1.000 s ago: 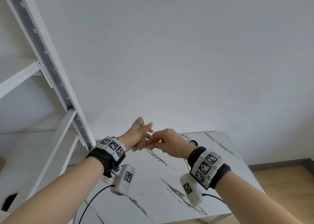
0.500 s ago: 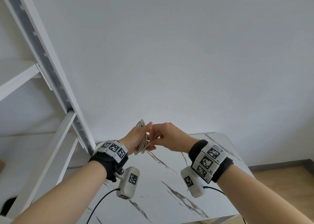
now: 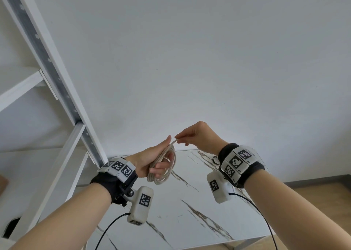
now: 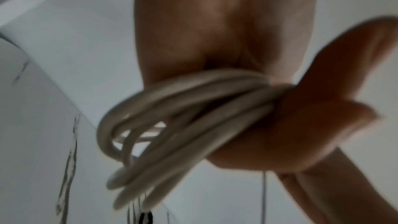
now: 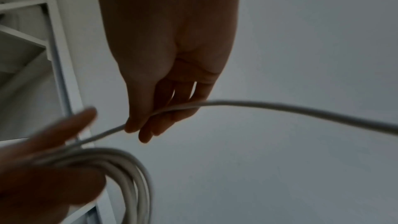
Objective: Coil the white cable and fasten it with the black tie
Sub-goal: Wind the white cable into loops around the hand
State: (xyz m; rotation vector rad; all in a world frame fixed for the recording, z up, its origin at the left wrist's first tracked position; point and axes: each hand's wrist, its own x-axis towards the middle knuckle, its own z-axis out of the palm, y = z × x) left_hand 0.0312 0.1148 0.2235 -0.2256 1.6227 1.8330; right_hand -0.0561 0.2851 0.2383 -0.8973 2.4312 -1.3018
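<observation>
My left hand (image 3: 157, 164) holds the white cable (image 3: 163, 166) as a coil of several loops above the table, with fingers curled through the loops. Up close the coil (image 4: 172, 125) is bunched between the thumb and the palm of the left hand (image 4: 237, 57). My right hand (image 3: 180, 138), up and to the right of the coil, pinches a single strand leading out of its top. In the right wrist view the right hand (image 5: 144, 125) pinches that strand (image 5: 280, 108), which runs off to the right. A small black loop (image 3: 214, 159), perhaps the tie, lies on the table behind the right wrist.
A white marble-patterned table (image 3: 190, 208) lies below both hands. A white shelving frame (image 3: 57, 75) stands at the left against a plain wall. Wooden floor (image 3: 322, 189) shows at the right. Black cords hang from the wrist cameras.
The right hand has lifted up and to the right, away from the coil, with one strand between its fingertips. The left hand has turned, so the coil's loops now face the camera.
</observation>
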